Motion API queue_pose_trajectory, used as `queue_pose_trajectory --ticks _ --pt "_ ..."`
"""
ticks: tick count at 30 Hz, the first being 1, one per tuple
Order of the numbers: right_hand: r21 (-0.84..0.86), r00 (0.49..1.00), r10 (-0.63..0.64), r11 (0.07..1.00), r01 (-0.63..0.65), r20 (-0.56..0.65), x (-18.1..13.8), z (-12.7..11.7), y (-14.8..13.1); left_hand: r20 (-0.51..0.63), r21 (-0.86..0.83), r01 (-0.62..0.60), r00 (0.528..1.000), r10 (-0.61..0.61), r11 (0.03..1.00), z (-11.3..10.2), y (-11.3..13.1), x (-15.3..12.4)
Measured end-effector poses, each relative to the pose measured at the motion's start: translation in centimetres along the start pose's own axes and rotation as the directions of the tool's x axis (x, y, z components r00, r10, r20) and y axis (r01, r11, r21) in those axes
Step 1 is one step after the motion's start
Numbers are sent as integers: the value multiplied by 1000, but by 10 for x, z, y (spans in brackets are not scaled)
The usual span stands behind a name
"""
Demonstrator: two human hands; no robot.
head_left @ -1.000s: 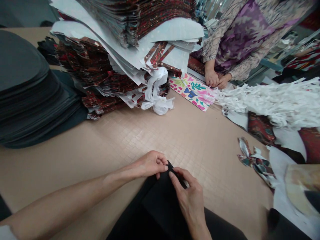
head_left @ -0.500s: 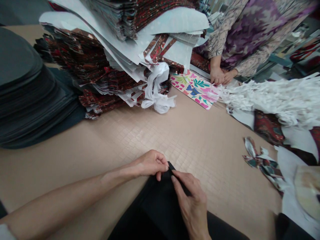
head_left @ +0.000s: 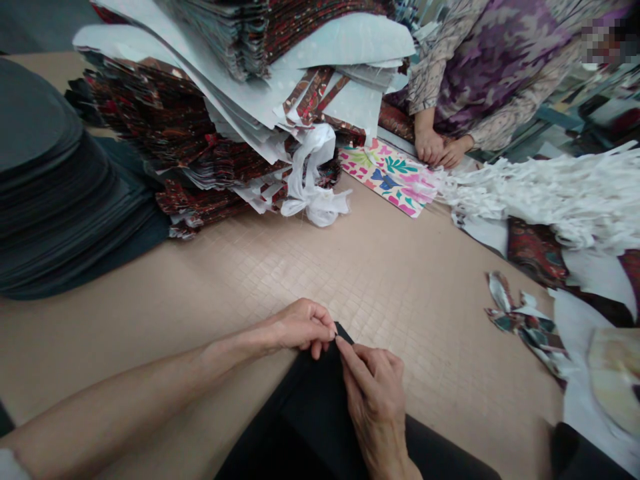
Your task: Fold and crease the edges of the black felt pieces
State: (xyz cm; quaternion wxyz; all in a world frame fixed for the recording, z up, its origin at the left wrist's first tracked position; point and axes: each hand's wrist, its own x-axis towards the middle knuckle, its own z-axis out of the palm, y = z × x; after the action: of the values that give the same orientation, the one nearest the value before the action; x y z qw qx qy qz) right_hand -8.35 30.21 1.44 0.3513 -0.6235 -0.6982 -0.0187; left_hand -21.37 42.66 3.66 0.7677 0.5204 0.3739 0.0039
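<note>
A black fabric piece (head_left: 310,420) lies at the near edge of the tan table (head_left: 350,267), its far corner pointing away from me. My left hand (head_left: 300,327) is closed, its fingertips pinching that corner from the left. My right hand (head_left: 373,390) rests on the black fabric, thumb and forefinger pinched on the same corner from the right. The fingertips of the two hands meet at the corner.
A tall stack of dark red patterned fabric with white paper layers (head_left: 240,100) fills the back. Stacked dark grey pieces (head_left: 55,193) sit at the left. Across the table another person's hands (head_left: 440,147) rest by a bright floral piece (head_left: 390,177). White shreds (head_left: 550,193) and scraps (head_left: 525,323) lie at the right.
My right hand has slid slightly left, its fingertips closing in on the corner beside my left hand. The view has shifted a little.
</note>
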Motion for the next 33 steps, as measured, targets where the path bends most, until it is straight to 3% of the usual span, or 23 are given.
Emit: queue_pose_trajectory --ticks 6,10,13,19,24,28,30,33 --pt "-91 996 -67 993 73 64 -2 -2 3 -27 128 -47 998 51 991 2 0 2" --pt "-18 998 38 999 -38 45 -10 -21 2 -79 271 -97 989 123 958 4 -6 6" --pt "2 995 93 996 -93 21 -23 -38 5 -134 430 -163 961 241 888 5 -9 4" --pt "-43 999 38 998 -36 33 -46 -52 18 -143 708 -213 890 433 673 11 -5 -4" --pt "-81 996 34 996 -27 86 -57 -53 22 -7 871 -294 794 608 394 14 -4 -3" --pt "-94 995 5 996 5 103 -61 -54 24 234 871 -455 717 656 186 15 -3 0" --pt "-107 993 -16 994 29 115 -62 -55 26 345 875 -481 709 615 63 14 -1 -2" --pt "-137 989 -41 989 61 144 -63 -54 29 448 880 -464 740 502 -102 15 4 -9"
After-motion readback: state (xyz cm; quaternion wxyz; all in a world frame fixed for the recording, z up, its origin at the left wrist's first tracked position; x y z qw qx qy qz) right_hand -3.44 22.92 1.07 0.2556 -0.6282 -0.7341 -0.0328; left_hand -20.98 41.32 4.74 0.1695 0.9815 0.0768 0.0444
